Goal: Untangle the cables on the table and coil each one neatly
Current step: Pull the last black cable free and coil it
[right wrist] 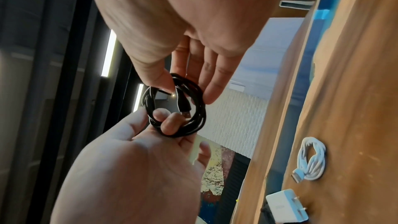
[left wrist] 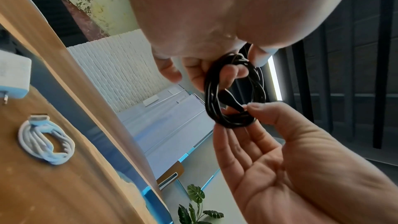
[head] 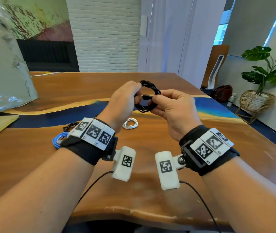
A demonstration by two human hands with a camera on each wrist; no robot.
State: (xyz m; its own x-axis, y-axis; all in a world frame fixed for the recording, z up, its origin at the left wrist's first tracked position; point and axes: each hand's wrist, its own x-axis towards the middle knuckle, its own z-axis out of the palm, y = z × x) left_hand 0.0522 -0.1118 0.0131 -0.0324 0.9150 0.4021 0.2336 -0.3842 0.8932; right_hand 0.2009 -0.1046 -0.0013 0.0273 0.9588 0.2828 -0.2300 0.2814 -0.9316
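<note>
Fingers (left wrist: 234, 72) of the left hand (head: 122, 101) curled through a glossy black cable (head: 148, 96), wound into a small round coil and held up above the table (head: 150, 137). Thumb and forefinger of the right hand (head: 172, 108) pinched the cable's smooth, tapered plug end (left wrist: 231, 102) — it lay across the middle of the ring — while the other right fingers stayed loosely extended behind the loops. Down on the polished wooden top, with its blue resin band, lay a white cable (head: 130, 123) already coiled into a twisted oval, a blue cable (head: 59, 139) bunched beside the left wrist, and a blocky white charger (right wrist: 284, 207).
</note>
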